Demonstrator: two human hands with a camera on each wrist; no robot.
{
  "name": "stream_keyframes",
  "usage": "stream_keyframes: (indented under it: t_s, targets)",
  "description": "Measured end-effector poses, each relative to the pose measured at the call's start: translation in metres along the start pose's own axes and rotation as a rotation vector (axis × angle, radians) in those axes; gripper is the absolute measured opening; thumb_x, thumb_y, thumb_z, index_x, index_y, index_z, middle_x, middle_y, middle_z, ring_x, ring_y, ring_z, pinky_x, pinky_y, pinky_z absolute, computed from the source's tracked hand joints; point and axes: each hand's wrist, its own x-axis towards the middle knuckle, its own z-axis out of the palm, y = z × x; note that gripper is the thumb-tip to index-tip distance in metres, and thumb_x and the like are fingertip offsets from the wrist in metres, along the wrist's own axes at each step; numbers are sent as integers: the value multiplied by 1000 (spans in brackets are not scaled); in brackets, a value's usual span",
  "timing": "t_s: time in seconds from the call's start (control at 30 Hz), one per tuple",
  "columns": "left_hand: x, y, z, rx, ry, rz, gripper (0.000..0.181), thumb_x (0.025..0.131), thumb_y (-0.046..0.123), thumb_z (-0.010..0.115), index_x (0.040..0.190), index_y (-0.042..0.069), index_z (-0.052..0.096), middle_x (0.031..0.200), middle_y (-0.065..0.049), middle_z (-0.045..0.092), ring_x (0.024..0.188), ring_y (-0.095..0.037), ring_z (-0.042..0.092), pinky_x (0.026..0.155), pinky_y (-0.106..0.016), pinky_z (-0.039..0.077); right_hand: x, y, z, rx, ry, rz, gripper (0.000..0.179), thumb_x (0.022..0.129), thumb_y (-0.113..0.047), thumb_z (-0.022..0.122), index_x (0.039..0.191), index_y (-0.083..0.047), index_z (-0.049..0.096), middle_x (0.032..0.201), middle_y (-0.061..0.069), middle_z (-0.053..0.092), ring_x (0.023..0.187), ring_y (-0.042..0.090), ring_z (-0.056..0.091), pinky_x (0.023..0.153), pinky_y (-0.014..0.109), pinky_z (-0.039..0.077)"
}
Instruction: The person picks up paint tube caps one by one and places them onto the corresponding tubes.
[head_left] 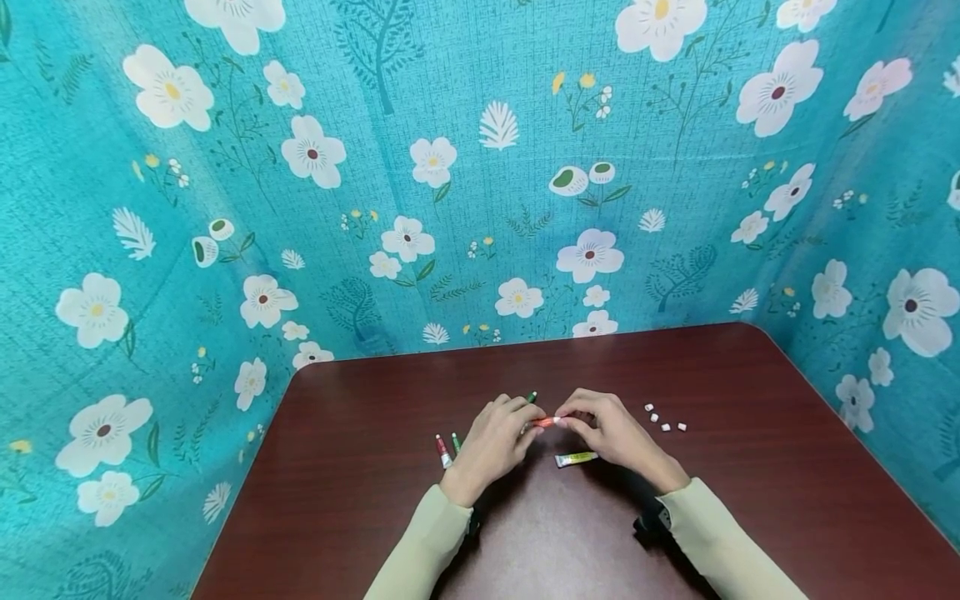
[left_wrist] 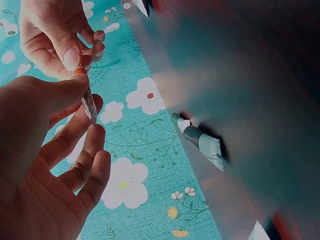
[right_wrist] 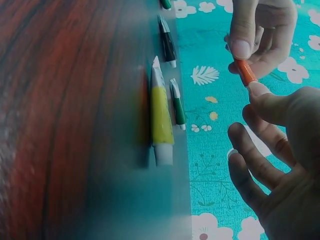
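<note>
Above the middle of the table, a small orange paint tube is held between both hands. My left hand pinches its body between thumb and fingers; its silvery tail shows in the left wrist view. The thumb and forefinger of my right hand pinch the other end, where a white cap shows in the head view. In the right wrist view, the other fingers of the right hand are loosely bent, away from the tube. A yellow paint tube lies on the table just below the right hand.
Left of the left hand lie a red tube and a green tube. Another green tube lies behind the hands. Several small white caps are scattered to the right. A flowered teal cloth hangs behind the dark red table.
</note>
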Motion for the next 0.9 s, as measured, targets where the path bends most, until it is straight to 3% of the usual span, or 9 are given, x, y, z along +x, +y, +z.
stream_keyframes:
  t_s: [0.43,0.63,0.9]
  targets:
    - [3,6,9,-9,-41,-29,16,102,21,74,118,18,76,106,1,74,93,-15,63,84,-25,56,-2,9,-11,-40,-6,47,10,97,-14,80,101,-23,82,94,-12,72,72,4,56,63,24,51]
    - [9,8,13,16,-23,-12,14,102,20,75,115,18,77,104,3,73,92,-15,64,84,-25,56,-2,13,-15,-72,-16,68,9,96,-15,81,100,-22,82,93,-13,70,71,4,56,63,24,50]
    - [14,9,21,1,-43,-28,13,101,20,75,114,18,77,104,3,74,91,-15,64,82,-24,57,-3,17,-19,-80,-30,99,10,95,-10,82,105,-12,82,95,-9,71,73,7,57,65,25,52]
